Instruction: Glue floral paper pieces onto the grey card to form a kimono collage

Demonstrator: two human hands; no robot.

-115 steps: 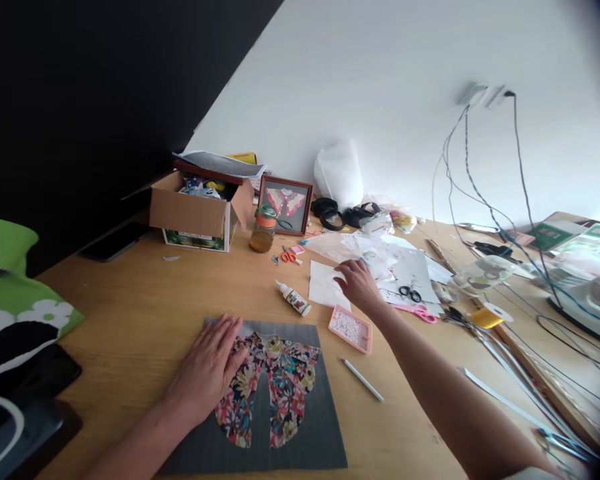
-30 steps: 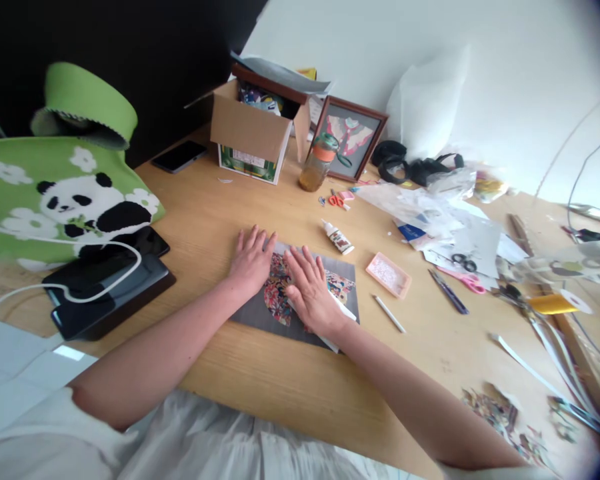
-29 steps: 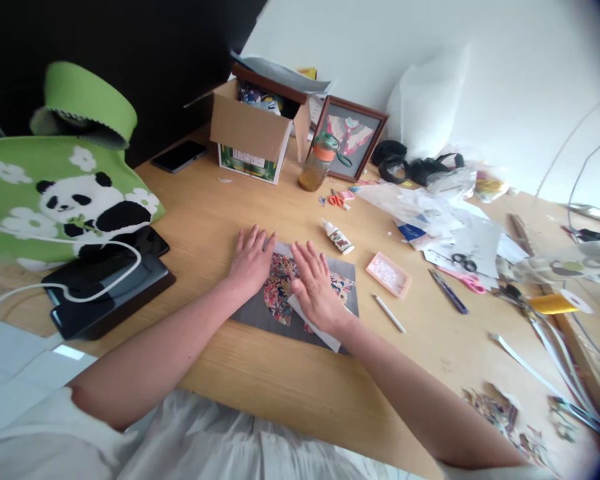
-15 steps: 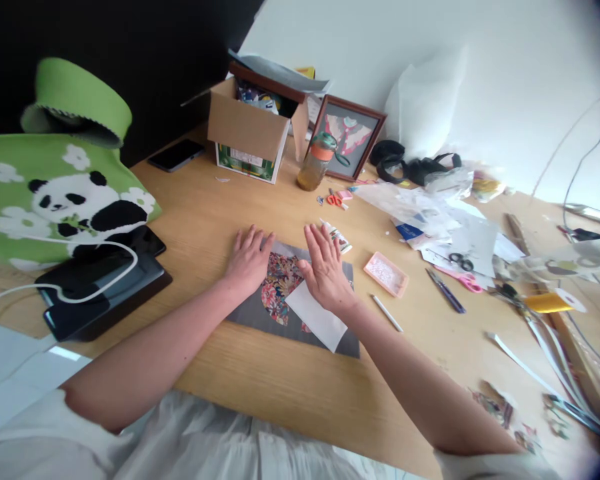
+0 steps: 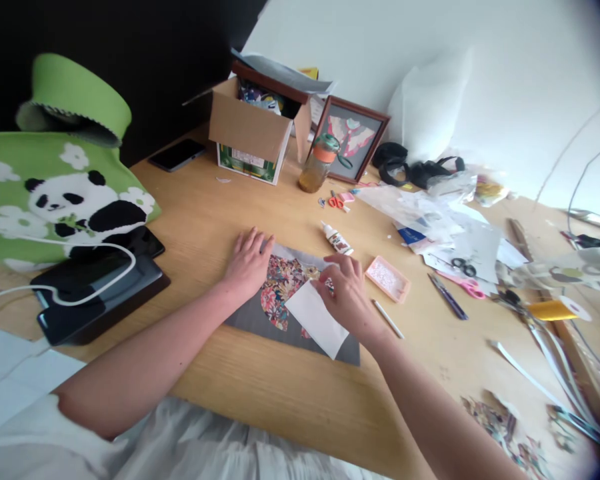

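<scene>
My left hand (image 5: pixel 250 263) lies flat, fingers spread, on the upper left part of a dark grey sheet (image 5: pixel 253 320). Beside its thumb is a floral-patterned cut-out piece (image 5: pixel 277 293) on that sheet. A piece of white paper (image 5: pixel 317 320) lies at a slant over part of the pattern. Above the paper's upper right edge is my right hand (image 5: pixel 347 290), its fingers loosely bent and the thumb apart from the index finger. No held thing shows in it. It hides the sheet's right part. A white glue bottle (image 5: pixel 337 239) lies just beyond it.
Right of the sheet are a pink tray (image 5: pixel 387 280) of small pale pieces, a white stick (image 5: pixel 389 320) and a purple pen-like tool (image 5: pixel 449 297). Behind stand a cardboard box (image 5: pixel 250 130), a bottle (image 5: pixel 317 163) and a framed picture (image 5: pixel 353 140). Phones (image 5: pixel 95 300) lie left.
My right hand has gone from flat to bent fingers and moved right and towards me, uncovering the glue bottle and more of the pattern. The left hand stays in place.
</scene>
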